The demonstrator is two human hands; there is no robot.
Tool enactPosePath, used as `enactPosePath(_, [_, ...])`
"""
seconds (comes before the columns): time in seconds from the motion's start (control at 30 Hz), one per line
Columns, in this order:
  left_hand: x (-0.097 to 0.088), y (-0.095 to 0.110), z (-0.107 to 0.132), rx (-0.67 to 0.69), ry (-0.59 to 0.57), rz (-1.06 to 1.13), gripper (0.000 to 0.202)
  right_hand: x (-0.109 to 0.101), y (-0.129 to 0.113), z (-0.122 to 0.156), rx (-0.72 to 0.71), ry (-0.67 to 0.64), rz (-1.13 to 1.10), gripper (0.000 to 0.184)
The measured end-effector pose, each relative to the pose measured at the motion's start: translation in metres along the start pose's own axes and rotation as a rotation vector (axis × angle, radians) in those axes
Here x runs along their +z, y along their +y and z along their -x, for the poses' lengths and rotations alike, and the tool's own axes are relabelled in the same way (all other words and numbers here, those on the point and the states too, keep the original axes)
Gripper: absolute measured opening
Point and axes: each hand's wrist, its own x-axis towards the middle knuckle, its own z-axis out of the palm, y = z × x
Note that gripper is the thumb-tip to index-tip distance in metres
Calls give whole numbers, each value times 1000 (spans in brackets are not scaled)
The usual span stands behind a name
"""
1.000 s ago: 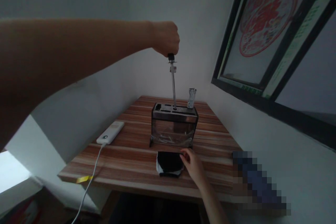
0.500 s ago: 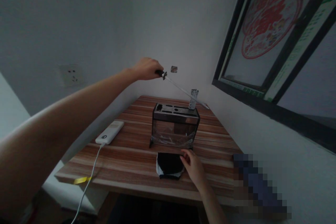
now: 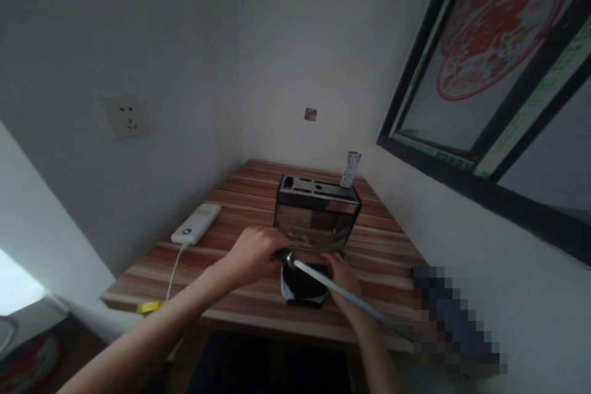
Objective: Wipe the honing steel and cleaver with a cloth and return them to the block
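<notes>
My left hand [image 3: 258, 249] is closed round the black handle of a honing steel [image 3: 351, 297]. The long rod slants down to the right, passing in front of my right hand and forearm. On the tabletop below the handle lies a folded black and white cloth [image 3: 302, 288]. My right hand [image 3: 342, 274] rests at the cloth's right edge, fingers bent, partly hidden by the rod; whether it grips the cloth I cannot tell. Just behind both hands stands a knife block [image 3: 318, 212] with a clear front and slotted top. A pale patterned upright piece [image 3: 351, 170] sticks out of its right end.
A white power bank [image 3: 196, 223] with a cable lies at the left of the wooden table [image 3: 226, 191]. Yellow tape [image 3: 148, 307] is at the front left edge. A wall socket [image 3: 124, 117] is at left, a framed window [image 3: 475, 104] at right. A pixelated dark area [image 3: 457, 320] covers the lower right.
My left hand has brought the honing steel down from above the knife block to just over the cloth. My right hand stays by the cloth. The view has shifted slightly.
</notes>
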Motion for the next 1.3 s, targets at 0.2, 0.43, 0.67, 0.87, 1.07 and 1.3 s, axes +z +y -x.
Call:
enactPosePath(0.2, [42,24,33,-286,-98,401,13,2,3,1,6,-11,-117,25])
enactPosePath(0.43, [89,73,65,-492,-74,1124,15,6,-1,6,40,4,-257,20])
enactPosePath(0.67, [96,95,75,-505,-135,1464,38,11,-20,42,248,113,-867,26])
enactPosePath(0.87, [106,92,73,-498,-156,1640,47,1,-45,63,573,208,-1270,39])
enactPosePath(1.07, [112,96,73,-575,-135,1782,45,-17,-63,67,672,293,-1330,36])
enactPosePath(1.3, [108,97,71,-665,-128,1827,48,-11,-67,72,569,233,-1284,34])
